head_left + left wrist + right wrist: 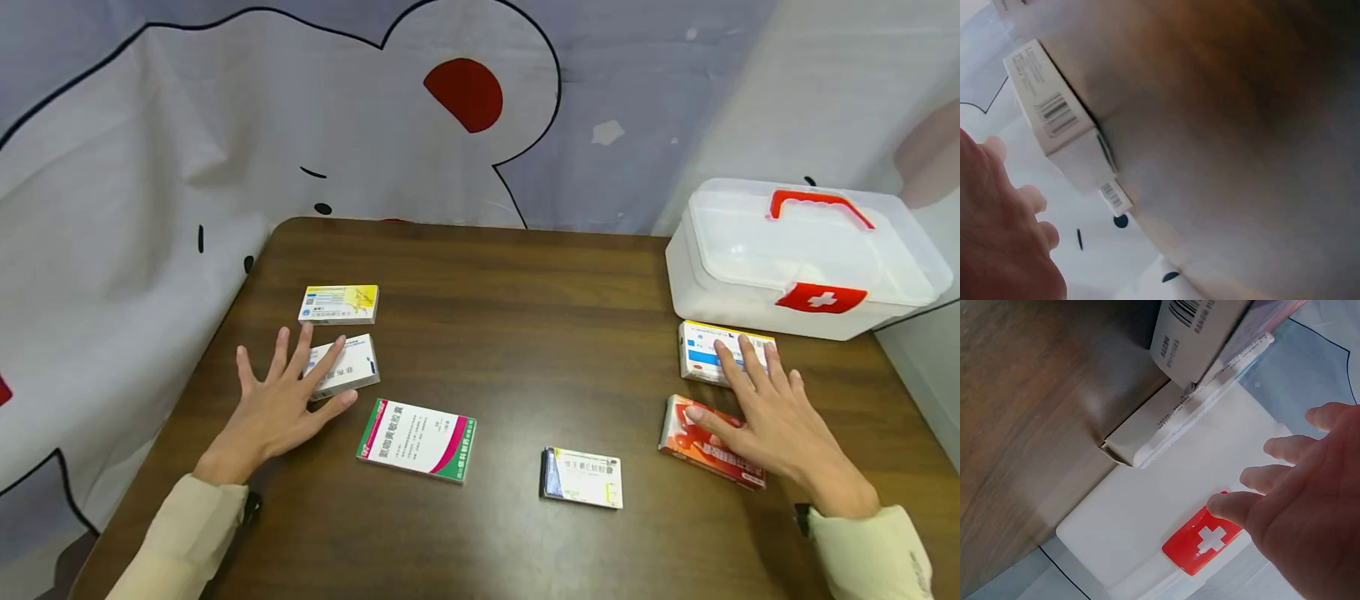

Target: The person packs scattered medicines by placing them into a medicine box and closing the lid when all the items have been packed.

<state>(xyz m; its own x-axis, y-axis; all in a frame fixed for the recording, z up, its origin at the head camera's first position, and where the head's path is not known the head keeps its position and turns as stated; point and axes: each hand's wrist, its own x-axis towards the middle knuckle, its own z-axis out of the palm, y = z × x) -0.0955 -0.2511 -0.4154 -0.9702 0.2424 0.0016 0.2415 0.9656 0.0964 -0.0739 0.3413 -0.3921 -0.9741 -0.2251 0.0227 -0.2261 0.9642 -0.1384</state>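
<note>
My left hand (273, 417) is spread, its fingers overlapping a white medicine box (356, 371) in the head view. Just beyond its fingertips lies a yellow-and-white medicine box (339, 304). Right of the thumb is a green, white and magenta capsule box (416, 440). On the other side, my right hand (783, 429) also has its fingers spread. Its thumb overlaps a red medicine box (705, 450), and its fingertips overlap a white-and-blue medicine box (699, 354). Both hands hold nothing. The right wrist view shows that hand (1310, 500) with fingers apart.
A white first-aid case (720, 292) with a clear lid, red handle (821, 198) and red latch (821, 297) stands at the back right, lid down. A small white-and-blue capsule box (585, 477) lies near the middle front of the brown table (517, 333). A printed curtain (225, 125) hangs behind.
</note>
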